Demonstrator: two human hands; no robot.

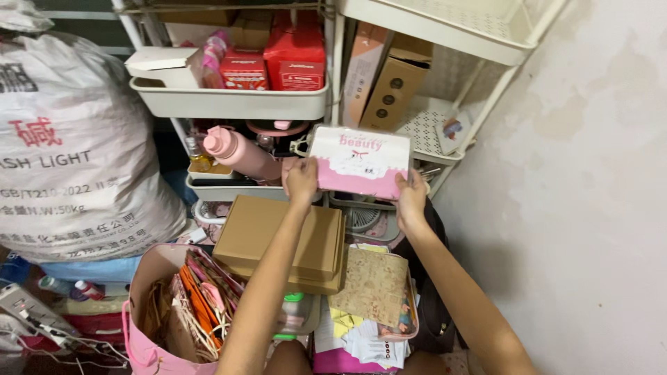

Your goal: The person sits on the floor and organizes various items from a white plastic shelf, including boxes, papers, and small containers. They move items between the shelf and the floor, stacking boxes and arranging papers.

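Pink-and-white flat box (pixel 359 162) between 2 hands

One pink-and-white box (pixel 359 163), two red boxes (pixel 274 62), one pink bottle (pixel 240 154), one white sack (pixel 66 139), two hands (pixel 301 180).

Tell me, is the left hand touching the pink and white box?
Touching. The head view shows the left hand gripping the lower left corner of the pink and white box, fingers wrapped over its edge.

Both bare arms are extending forward; the left hand (pixel 301 180) and right hand (pixel 410 198) are gripping, fingers curled, thumbs up.
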